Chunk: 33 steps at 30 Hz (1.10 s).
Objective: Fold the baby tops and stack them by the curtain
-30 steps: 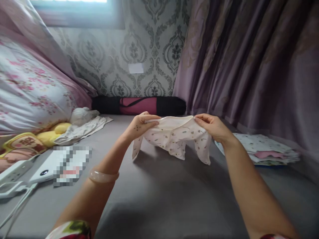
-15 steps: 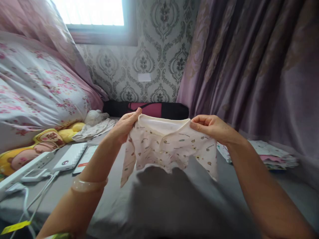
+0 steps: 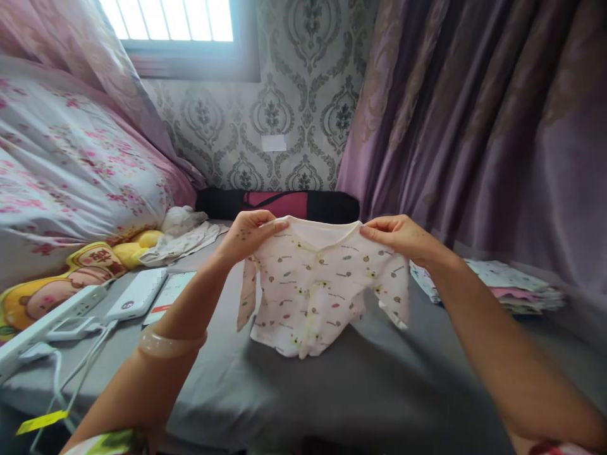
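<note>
A small white baby shirt (image 3: 310, 291) with a scattered print and a button front hangs spread between my hands, above the grey sheet. My left hand (image 3: 251, 235) pinches its left shoulder beside the neckline, thumb on top. At the other shoulder, my right hand (image 3: 396, 237) grips the cloth between thumb and fingers. Both sleeves dangle at the sides, and the lower hem hangs close to the sheet; whether it touches I cannot tell. A pale bangle (image 3: 173, 343) circles my left wrist.
Folded clothes (image 3: 515, 287) lie in a stack on the right. To the left are a power strip (image 3: 52, 325) with cables, a white power bank (image 3: 137, 294), a phone-like slab (image 3: 173, 289), a yellow plush toy (image 3: 61, 287) and crumpled cloth (image 3: 187, 245). A black-and-pink roll (image 3: 277, 203) lies along the wall.
The shirt's body has swung down and unfolded, so its front now hangs long and flat. My left hand has shifted slightly right, its thumb now over the shoulder; my right hand has barely moved.
</note>
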Each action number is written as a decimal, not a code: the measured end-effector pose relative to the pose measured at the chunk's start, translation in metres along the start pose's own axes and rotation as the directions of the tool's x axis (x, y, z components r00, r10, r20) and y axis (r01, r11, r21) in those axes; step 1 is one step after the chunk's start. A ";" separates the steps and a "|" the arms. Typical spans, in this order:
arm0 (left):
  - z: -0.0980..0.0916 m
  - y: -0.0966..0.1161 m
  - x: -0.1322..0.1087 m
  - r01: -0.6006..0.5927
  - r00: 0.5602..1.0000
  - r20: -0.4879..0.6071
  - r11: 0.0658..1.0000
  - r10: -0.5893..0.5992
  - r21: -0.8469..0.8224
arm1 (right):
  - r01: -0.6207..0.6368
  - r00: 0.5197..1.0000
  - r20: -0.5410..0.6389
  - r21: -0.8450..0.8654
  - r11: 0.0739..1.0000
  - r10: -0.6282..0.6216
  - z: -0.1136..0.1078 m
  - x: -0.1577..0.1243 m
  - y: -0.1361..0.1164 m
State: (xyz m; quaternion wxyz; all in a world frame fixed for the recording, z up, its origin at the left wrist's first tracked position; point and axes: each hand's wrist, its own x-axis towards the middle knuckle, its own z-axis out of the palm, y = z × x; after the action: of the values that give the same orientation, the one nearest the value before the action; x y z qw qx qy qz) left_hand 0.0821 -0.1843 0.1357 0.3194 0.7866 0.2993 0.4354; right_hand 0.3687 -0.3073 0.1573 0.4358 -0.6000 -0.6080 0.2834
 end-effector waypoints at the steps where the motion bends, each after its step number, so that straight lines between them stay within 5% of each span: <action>1: 0.002 0.000 0.002 -0.059 0.998 -0.030 0.995 0.062 0.086 | 0.033 0.999 -0.021 -0.052 0.998 -0.034 0.000 0.001 -0.001; 3: 0.002 0.004 0.005 -0.185 0.974 -0.081 0.951 0.211 0.246 | 0.126 0.981 -0.123 -0.199 0.972 -0.153 -0.002 0.003 -0.005; 6: -0.002 0.013 0.011 -0.289 0.886 -0.230 0.867 0.403 0.406 | 0.217 0.857 -0.337 -0.448 0.867 -0.388 -0.007 0.004 -0.009; 8: -0.004 0.014 0.019 -0.285 0.868 -0.230 0.822 0.439 0.493 | 0.205 0.809 -0.355 -0.578 0.790 -0.470 -0.009 0.008 -0.009; 12: 0.000 0.006 0.039 -0.309 0.937 0.048 0.758 0.346 0.575 | 0.197 0.874 -0.191 -0.700 0.686 -0.446 -0.013 0.021 -0.001; 15: 0.005 0.002 0.051 -0.278 0.925 -0.099 0.830 0.367 0.484 | 0.188 0.850 -0.241 -0.692 0.697 -0.468 -0.017 0.030 0.002; 19: 0.007 -0.001 0.063 -0.282 0.955 -0.007 0.909 0.298 0.306 | 0.195 0.882 -0.183 -0.697 0.690 -0.434 -0.022 0.039 0.002; 22: 0.004 -0.007 0.068 -0.196 0.972 -0.097 0.967 0.213 0.163 | 0.191 0.871 -0.199 -0.706 0.682 -0.449 -0.027 0.043 0.003; 27: 0.000 -0.012 0.068 -0.086 0.991 0.106 0.996 0.083 0.023 | 0.191 0.905 -0.170 -0.658 0.728 -0.391 -0.032 0.050 0.009; 33: -0.003 -0.012 0.066 -0.205 0.974 0.112 0.977 0.198 0.060 | 0.179 0.921 -0.163 -0.630 0.756 -0.353 -0.032 0.047 0.009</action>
State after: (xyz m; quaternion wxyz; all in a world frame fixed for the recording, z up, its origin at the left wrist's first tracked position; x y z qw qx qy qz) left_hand 0.1061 -0.1268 0.1610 0.2605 0.8457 0.2161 0.4126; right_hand 0.4052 -0.2661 0.1733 0.3369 -0.6466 -0.6802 -0.0757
